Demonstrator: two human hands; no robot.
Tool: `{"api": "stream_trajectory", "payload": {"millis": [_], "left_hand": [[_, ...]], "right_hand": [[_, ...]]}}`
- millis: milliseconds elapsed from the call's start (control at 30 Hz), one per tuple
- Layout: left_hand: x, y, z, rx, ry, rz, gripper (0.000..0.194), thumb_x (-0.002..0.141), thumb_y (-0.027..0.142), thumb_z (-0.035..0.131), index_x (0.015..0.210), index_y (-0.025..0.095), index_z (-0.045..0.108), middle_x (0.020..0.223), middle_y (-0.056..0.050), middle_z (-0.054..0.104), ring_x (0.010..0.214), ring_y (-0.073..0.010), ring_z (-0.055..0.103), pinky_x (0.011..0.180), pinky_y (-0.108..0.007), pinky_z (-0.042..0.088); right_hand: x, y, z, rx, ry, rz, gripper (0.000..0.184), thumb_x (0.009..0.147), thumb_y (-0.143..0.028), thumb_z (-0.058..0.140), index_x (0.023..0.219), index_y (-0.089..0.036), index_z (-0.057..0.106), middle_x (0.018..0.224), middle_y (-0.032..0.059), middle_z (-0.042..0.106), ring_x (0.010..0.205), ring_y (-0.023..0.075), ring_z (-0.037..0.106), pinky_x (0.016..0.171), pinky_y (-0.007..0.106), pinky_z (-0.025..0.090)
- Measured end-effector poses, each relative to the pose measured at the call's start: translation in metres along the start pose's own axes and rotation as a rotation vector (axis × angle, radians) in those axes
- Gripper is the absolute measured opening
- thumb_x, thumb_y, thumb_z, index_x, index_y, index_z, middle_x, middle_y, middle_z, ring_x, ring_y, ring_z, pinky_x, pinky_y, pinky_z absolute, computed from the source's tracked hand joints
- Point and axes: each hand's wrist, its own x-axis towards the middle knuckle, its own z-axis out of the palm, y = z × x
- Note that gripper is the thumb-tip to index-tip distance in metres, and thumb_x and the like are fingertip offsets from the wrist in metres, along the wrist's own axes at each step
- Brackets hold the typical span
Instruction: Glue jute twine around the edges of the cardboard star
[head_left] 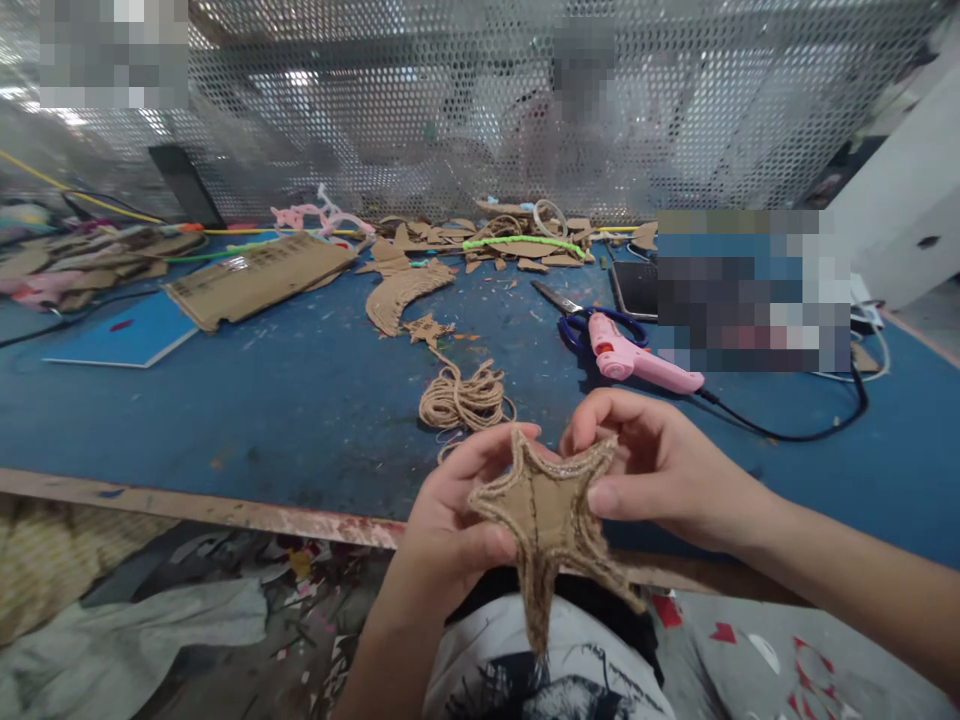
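A cardboard star edged with rows of brown twine is held up in front of my body, near the table's front edge. My left hand grips its left side, thumb on the face and fingers behind. On the right, my right hand pinches the star's upper right part between thumb and fingers. Just beyond the hands lies a loose coil of twine. One strand runs from it toward a small cardboard star. Beside that rests a twine-covered crescent.
A pink glue gun lies across blue-handled scissors, its black cord trailing right. Cardboard scraps line the mesh screen. At left are a cardboard sheet and a blue board.
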Motion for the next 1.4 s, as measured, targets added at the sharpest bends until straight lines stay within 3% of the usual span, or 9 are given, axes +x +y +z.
{"api": "stream_trajectory", "payload": {"millis": [133,333,567,667,833,967,1100,1233,1400], "left_hand": [[-0.001,0.002,0.005,0.003,0.078,-0.034,0.051,0.059,0.034,0.086,0.107,0.029,0.071,0.106,-0.003,0.068,0.094,-0.0207,0.067,0.078,-0.023,0.055],[0.000,0.003,0.008,0.023,0.068,-0.023,0.050,0.057,0.033,0.087,0.105,0.027,0.072,0.103,-0.003,0.068,0.087,-0.0212,0.069,0.075,-0.027,0.056],[0.002,0.002,0.004,0.131,0.164,0.206,0.053,0.063,0.041,0.082,0.112,0.028,0.067,0.103,-0.006,0.068,0.091,-0.0235,0.067,0.077,-0.030,0.057],[0.002,0.002,0.001,0.203,0.194,0.365,0.053,0.062,0.040,0.083,0.110,0.027,0.067,0.103,-0.006,0.067,0.092,-0.0244,0.067,0.077,-0.032,0.057],[-0.001,0.001,0.003,0.294,0.218,0.420,0.047,0.067,0.031,0.081,0.111,0.029,0.066,0.106,-0.004,0.067,0.085,-0.0200,0.069,0.070,-0.028,0.058],[-0.002,-0.003,0.005,0.331,0.164,0.452,0.046,0.068,0.025,0.080,0.112,0.027,0.066,0.106,-0.005,0.069,0.086,-0.0199,0.070,0.072,-0.027,0.059],[0.000,-0.004,0.004,0.334,0.147,0.462,0.048,0.070,0.022,0.079,0.115,0.027,0.065,0.106,-0.005,0.069,0.086,-0.0197,0.070,0.075,-0.028,0.059],[0.001,-0.003,0.003,0.359,0.126,0.468,0.048,0.069,0.022,0.079,0.114,0.028,0.066,0.106,-0.005,0.070,0.086,-0.0189,0.070,0.073,-0.026,0.060],[0.002,-0.002,0.005,0.358,0.073,0.458,0.046,0.069,0.020,0.080,0.113,0.029,0.067,0.104,-0.003,0.071,0.087,-0.0160,0.069,0.074,-0.022,0.059]], "right_hand": [[0.001,0.000,0.002,-0.052,0.035,0.012,0.026,0.070,-0.021,0.079,0.080,-0.019,0.055,0.067,-0.0043,0.063,0.058,0.0077,0.063,0.055,0.018,0.053],[0.000,0.000,0.003,-0.072,0.079,0.036,0.029,0.070,-0.021,0.079,0.079,-0.020,0.052,0.070,-0.0046,0.061,0.056,0.0061,0.061,0.053,0.017,0.051],[0.003,0.008,-0.005,0.002,-0.055,-0.004,0.053,0.062,-0.040,0.084,0.101,-0.021,0.053,0.088,-0.0002,0.062,0.078,0.0101,0.062,0.069,0.023,0.052],[0.002,0.001,-0.008,-0.173,-0.044,-0.012,0.037,0.077,-0.047,0.072,0.097,-0.020,0.057,0.081,0.0004,0.063,0.072,0.0097,0.060,0.067,0.022,0.050],[-0.005,-0.016,-0.003,-0.778,0.132,-0.214,0.008,0.082,-0.027,0.068,0.078,-0.020,0.065,0.071,0.0005,0.064,0.064,0.0099,0.056,0.058,0.021,0.046],[-0.008,-0.017,0.003,-1.032,0.146,-0.450,0.005,0.082,-0.015,0.065,0.081,-0.020,0.066,0.072,0.0006,0.067,0.064,0.0099,0.058,0.060,0.022,0.047],[-0.010,-0.015,0.006,-1.082,0.095,-0.495,0.009,0.083,-0.013,0.063,0.086,-0.020,0.066,0.076,0.0010,0.069,0.069,0.0101,0.061,0.063,0.022,0.048],[-0.009,-0.016,0.008,-0.986,0.132,-0.389,0.009,0.081,-0.011,0.063,0.079,-0.020,0.065,0.073,-0.0005,0.066,0.067,0.0091,0.058,0.062,0.021,0.047],[-0.005,-0.015,0.007,-0.607,0.155,-0.034,0.011,0.075,-0.016,0.069,0.080,-0.019,0.060,0.073,-0.0026,0.060,0.063,0.0069,0.052,0.058,0.019,0.044]]}}
